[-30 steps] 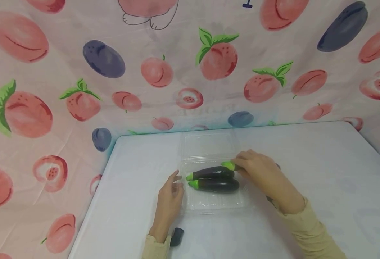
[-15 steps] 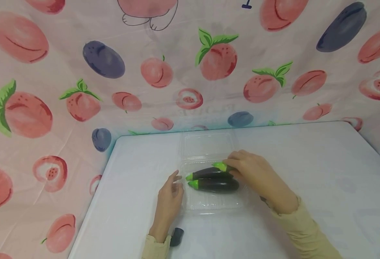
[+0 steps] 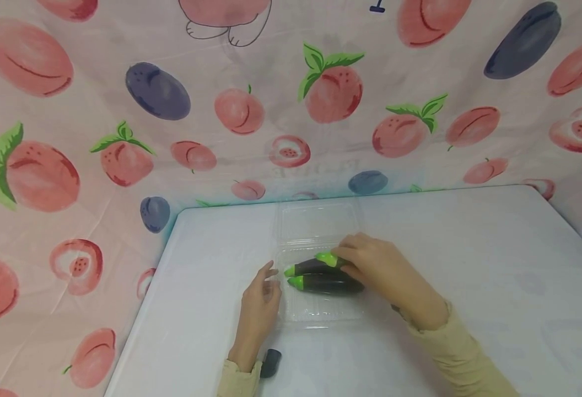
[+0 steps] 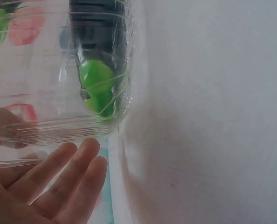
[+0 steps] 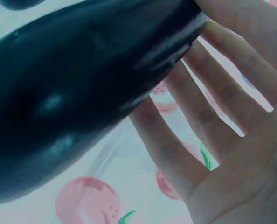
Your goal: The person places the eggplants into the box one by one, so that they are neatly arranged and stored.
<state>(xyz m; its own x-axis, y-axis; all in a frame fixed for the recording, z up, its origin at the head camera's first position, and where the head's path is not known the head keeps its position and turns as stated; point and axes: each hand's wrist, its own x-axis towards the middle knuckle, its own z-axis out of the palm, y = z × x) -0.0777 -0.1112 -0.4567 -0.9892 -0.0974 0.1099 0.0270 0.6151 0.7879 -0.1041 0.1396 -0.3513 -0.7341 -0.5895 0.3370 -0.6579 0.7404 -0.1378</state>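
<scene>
A clear plastic clamshell container [image 3: 316, 315] lies with its lid laid back. Two dark eggplants with green caps, a rear eggplant [image 3: 306, 268] and a front eggplant [image 3: 324, 284], lie side by side in its base. My right hand [image 3: 385, 270] pinches a third eggplant [image 5: 82, 79] near its green cap, over the container's rear right part. Most of that eggplant's body is hidden behind the hand in the head view. At the container's left edge is my left hand [image 3: 258, 306], fingers loosely extended. In the left wrist view its fingertips [image 4: 89, 147] are right at the plastic rim.
The open lid [image 3: 318, 221] extends toward the back edge of the white table [image 3: 494, 264]. Behind and to the left hangs a fruit-printed cloth [image 3: 251, 60]. A small black object [image 3: 271, 364] shows beside the left sleeve [image 3: 238, 380].
My right hand has moved left with the held eggplant, bringing its green cap over the rear eggplant in the container. My left hand has stayed in place.
</scene>
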